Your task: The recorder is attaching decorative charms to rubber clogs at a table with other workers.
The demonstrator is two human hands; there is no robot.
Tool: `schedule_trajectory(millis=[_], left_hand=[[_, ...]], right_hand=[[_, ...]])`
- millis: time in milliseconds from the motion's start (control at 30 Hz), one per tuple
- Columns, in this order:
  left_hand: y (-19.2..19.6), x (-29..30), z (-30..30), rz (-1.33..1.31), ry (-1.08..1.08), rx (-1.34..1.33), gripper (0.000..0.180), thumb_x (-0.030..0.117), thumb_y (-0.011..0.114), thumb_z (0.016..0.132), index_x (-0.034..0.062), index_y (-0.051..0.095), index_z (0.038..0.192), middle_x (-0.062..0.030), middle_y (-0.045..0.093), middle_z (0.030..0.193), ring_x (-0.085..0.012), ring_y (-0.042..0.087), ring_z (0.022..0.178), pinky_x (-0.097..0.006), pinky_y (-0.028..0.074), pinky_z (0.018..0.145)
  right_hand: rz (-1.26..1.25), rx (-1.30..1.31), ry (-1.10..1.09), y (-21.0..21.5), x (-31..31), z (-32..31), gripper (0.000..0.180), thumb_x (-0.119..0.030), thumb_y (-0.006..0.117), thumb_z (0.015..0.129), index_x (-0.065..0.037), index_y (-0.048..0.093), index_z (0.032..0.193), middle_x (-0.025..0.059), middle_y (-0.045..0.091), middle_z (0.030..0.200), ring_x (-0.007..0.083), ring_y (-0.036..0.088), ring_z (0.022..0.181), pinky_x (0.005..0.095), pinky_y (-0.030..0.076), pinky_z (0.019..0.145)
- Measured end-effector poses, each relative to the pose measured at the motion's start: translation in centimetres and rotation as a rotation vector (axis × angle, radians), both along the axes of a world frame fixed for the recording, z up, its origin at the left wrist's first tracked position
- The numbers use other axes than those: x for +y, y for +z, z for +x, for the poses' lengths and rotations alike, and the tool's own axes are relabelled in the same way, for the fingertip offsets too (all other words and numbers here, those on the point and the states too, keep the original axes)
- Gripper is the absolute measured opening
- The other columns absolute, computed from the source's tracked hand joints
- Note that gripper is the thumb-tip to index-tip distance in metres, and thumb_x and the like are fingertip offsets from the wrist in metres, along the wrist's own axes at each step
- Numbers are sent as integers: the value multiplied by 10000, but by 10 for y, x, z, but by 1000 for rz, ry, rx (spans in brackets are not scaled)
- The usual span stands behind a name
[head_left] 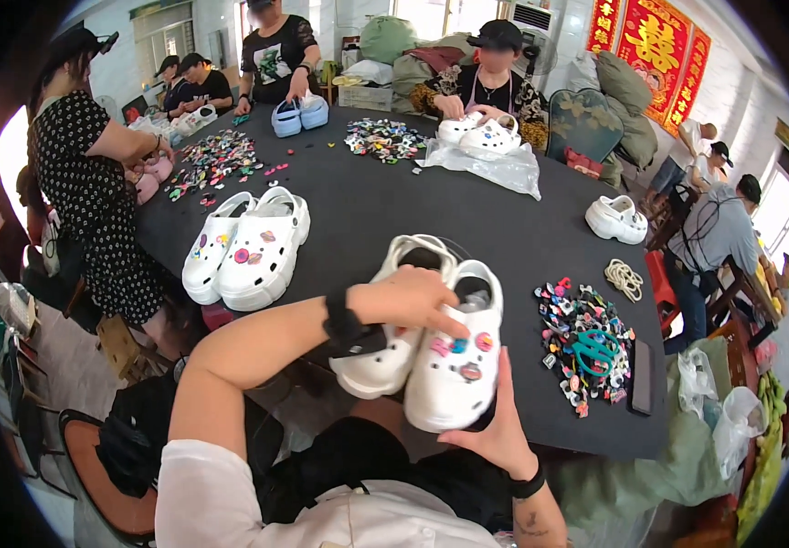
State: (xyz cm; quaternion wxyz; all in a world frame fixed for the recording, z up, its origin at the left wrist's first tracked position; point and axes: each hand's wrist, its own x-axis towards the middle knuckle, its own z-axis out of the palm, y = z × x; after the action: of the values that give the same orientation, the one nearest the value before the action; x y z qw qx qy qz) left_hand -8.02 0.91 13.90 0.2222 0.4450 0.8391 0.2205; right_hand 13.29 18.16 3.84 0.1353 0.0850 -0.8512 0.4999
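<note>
A pair of white clogs stands at the table's near edge, the right clog [440, 393] tilted toward me, with several colourful charms on its upper. My right hand [495, 416] grips this clog's toe, thumb along the side and fingers partly hidden beneath. Across the pair reaches my left hand [408, 301], its fingers bent over the right clog's upper beside the charms; what lies under the fingertips is hidden. The left clog [371, 373] rests against its mate, partly covered by my left hand.
Another charmed white pair [262, 256] stands left. At right lie a charm pile [563, 342] with a teal-handled tool [595, 352], a cream cord coil [624, 279], a black phone [641, 379] and a white clog [615, 221]. Across the black table [358, 201], several people handle clogs.
</note>
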Motion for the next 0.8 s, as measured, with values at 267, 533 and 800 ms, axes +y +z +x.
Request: schedule_trajectory(millis=[267, 533, 800], left_hand=[[6, -119, -63, -100, 110, 222, 574, 565, 655, 895, -7, 696, 872, -177, 543, 824, -330, 582, 772, -439, 453, 718], [12, -188, -102, -71, 86, 292, 532, 518, 628, 938, -6, 712, 903, -199, 578, 885, -345, 587, 841, -457, 451, 749], [8, -306, -166, -248, 80, 738, 529, 605, 737, 766, 88, 765, 872, -156, 600, 971, -390, 539, 1032, -468, 415, 922]], right_hand=[[-107, 11, -114, -1, 11, -21, 1057, -245, 869, 775, 6, 205, 1558, 221, 294, 1584, 325, 298, 1480, 421, 267, 1200], [-107, -18, -163, -12, 16, -21, 854, -193, 799, 848, 2, 306, 1518, 199, 394, 1526, 302, 383, 1429, 428, 289, 1184], [-45, -20, -176, -10, 15, -22, 814, -206, 797, 852, 5, 345, 1495, 197, 415, 1510, 305, 413, 1409, 407, 320, 1166]])
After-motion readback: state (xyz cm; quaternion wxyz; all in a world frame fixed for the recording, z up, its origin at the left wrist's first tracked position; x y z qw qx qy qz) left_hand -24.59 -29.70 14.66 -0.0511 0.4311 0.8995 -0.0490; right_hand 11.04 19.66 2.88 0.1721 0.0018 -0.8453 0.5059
